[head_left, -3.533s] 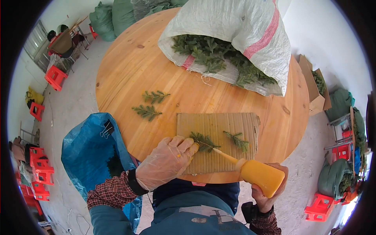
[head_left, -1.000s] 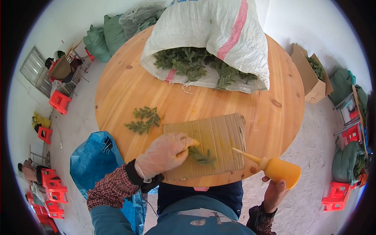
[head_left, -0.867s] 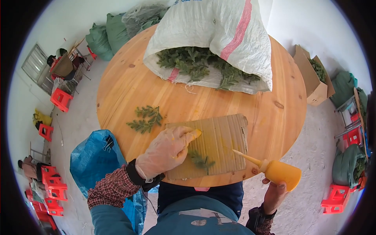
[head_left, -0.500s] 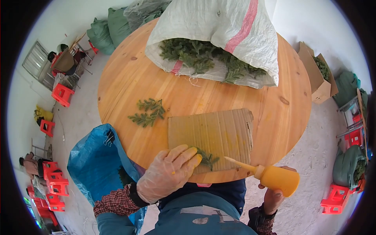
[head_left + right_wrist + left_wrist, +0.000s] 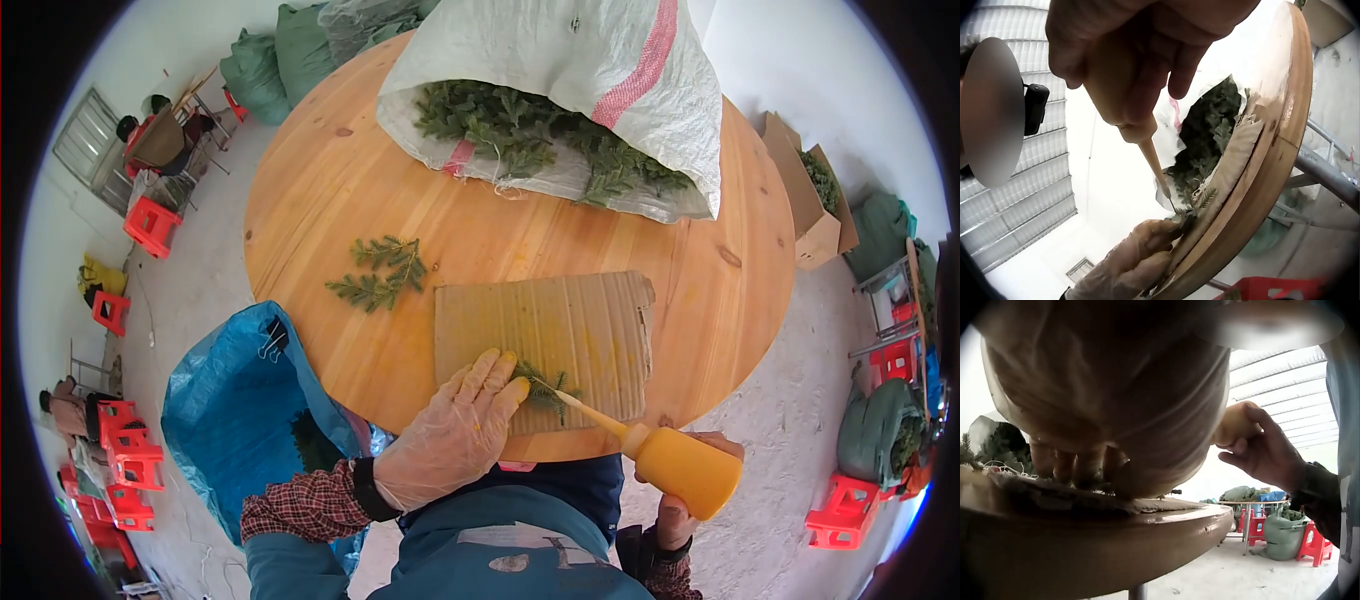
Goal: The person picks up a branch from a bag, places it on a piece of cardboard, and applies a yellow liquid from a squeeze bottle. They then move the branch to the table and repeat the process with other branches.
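Note:
My left hand, in a clear plastic glove with yellow-stained fingertips, holds the stem end of a small fir sprig down on a corrugated cardboard sheet. In the right wrist view, the gloved thumb and fingers close on that sprig. My bare right hand grips a yellow squeeze bottle, tilted so its long nozzle points left. The thin tip is right at the sprig beside the gloved fingertips. Yellow smears mark the cardboard.
Left of the cardboard, a cluster of fir sprigs lies on the round wooden table. A white woven sack of fir branches spreads over the back. A blue bag hangs at the left edge. Red stools stand around.
The bottle has swung left from beside the cardboard to the sprig. My left hand let go of that sprig, then took it again. Earlier, two sprigs lay on the cardboard; the left cluster looks fuller.

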